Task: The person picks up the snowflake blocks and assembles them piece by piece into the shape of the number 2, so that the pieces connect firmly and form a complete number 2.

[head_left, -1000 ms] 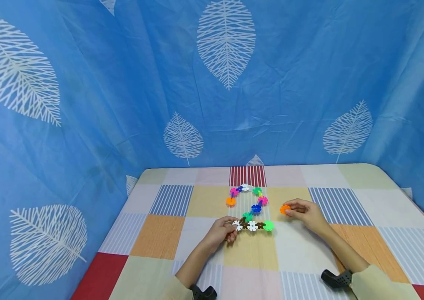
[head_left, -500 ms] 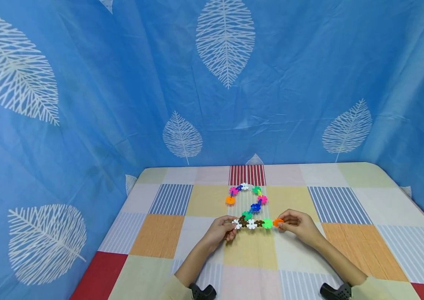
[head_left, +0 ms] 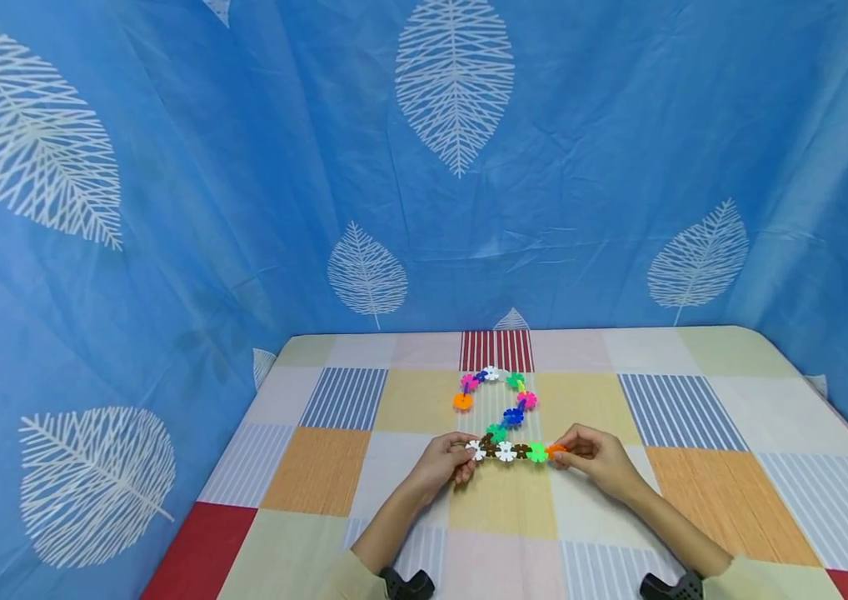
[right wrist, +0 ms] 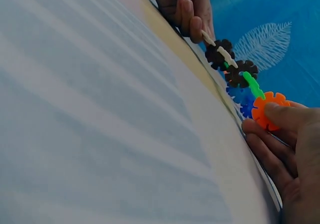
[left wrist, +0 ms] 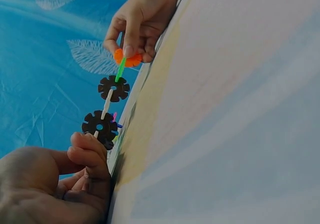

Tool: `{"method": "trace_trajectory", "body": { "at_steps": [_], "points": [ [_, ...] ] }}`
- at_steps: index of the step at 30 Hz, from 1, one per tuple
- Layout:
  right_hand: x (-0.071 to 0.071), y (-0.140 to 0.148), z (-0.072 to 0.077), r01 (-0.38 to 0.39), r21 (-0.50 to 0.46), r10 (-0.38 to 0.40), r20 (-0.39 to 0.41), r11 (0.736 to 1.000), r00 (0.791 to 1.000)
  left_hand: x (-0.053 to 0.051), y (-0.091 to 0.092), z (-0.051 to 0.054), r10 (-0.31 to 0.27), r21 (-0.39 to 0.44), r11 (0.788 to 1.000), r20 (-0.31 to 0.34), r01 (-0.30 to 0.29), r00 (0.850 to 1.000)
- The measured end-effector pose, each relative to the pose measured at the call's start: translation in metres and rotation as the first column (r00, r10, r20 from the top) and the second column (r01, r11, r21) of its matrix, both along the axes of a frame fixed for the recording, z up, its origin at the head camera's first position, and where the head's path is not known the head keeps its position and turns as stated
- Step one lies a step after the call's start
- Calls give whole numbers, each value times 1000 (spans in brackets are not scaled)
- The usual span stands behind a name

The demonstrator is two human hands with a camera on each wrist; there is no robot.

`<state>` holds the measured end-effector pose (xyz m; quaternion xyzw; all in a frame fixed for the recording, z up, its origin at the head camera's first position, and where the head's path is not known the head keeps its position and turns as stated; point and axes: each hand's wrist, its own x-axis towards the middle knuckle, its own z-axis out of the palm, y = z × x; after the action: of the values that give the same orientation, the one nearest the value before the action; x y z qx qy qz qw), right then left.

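Observation:
A chain of notched plastic snowflake discs lies in a hooked curve, with a straight row at its near end. My left hand (head_left: 439,463) pinches the white disc (head_left: 476,451) at the left end of that row. Brown discs (left wrist: 100,128) alternate with white ones along it, up to a green disc (head_left: 536,452). At the row's right end my right hand (head_left: 601,461) pinches an orange disc (right wrist: 269,110) between thumb and fingers; its edge meets the green disc. In the right wrist view the fingers hide part of the orange disc.
The curve runs away over the patchwork tablecloth (head_left: 499,542), through a blue disc (head_left: 513,417), a pink disc (head_left: 526,401) and a far white disc (head_left: 491,373), to another orange disc (head_left: 463,402). A blue leaf-print curtain (head_left: 544,167) hangs behind the table.
My right hand has moved left and toward me, bringing the orange disc from apart to against the green disc at the row's end. The left hand has kept its grip in place.

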<state>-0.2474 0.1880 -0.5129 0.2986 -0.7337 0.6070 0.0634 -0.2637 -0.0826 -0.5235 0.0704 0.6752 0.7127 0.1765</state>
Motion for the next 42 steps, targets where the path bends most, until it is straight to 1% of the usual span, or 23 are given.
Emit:
{"method": "trace_trajectory", "body": {
  "at_steps": [3, 7, 10, 14, 17, 19, 21, 23, 25, 26, 33, 37, 38, 39, 42],
  "points": [
    [1, -1, -4, 4, 3, -4, -39, 1000, 999, 0, 1, -2, 7, -22, 1000, -16, -7, 1000],
    [1, 0, -9, 14, 0, -14, -89, 1000, 996, 0, 3, -1, 2, -74, 997, -39, -5, 999],
    [2, 0, -10, 4, -5, -5, -106, 1000, 994, 1, 3, 0, -4, -101, 995, -51, -1, 999],
    [3, 0, -11, -9, -7, 8, -112, 1000, 994, 2, 3, 0, -5, -104, 995, -51, 0, 999],
    [4, -1, -10, 19, 10, -17, -142, 1000, 990, 2, 2, -1, -8, -105, 994, -53, 2, 999],
    [5, -2, -9, 58, 38, -50, -188, 998, 981, 2, 1, 0, -7, -105, 994, -47, 2, 999],
    [7, -4, -7, 122, 85, -97, -257, 989, 962, 3, 1, 1, -6, -111, 994, -44, 1, 999],
    [8, -5, -5, 183, 126, -134, -321, 975, 938, 3, 0, 2, -3, -115, 993, -39, -2, 999],
    [9, -7, -3, 213, 147, -150, -356, 966, 923, 2, 0, 2, -4, -119, 993, -46, -2, 999],
    [9, -7, -2, 219, 154, -151, -362, 963, 920, 2, 0, 2, -4, -118, 993, -49, -2, 999],
    [9, -7, -1, 199, 154, -148, -292, 968, 945, 3, 2, 2, -13, -143, 990, -65, 3, 998],
    [9, -7, -2, 199, 150, -153, -271, 969, 950, 4, 2, 2, -5, -157, 988, -69, -5, 998],
    [9, -7, -2, 200, 151, -155, -265, 968, 952, 4, 2, 3, -4, -162, 987, -75, -8, 997],
    [7, -6, -6, 202, 153, -158, -257, 967, 953, 4, 2, 3, -3, -165, 986, -78, -10, 997],
    [7, -7, -7, 210, 152, -168, -251, 966, 953, 4, 2, 3, -6, -175, 984, -101, -12, 995]
  ]
}}
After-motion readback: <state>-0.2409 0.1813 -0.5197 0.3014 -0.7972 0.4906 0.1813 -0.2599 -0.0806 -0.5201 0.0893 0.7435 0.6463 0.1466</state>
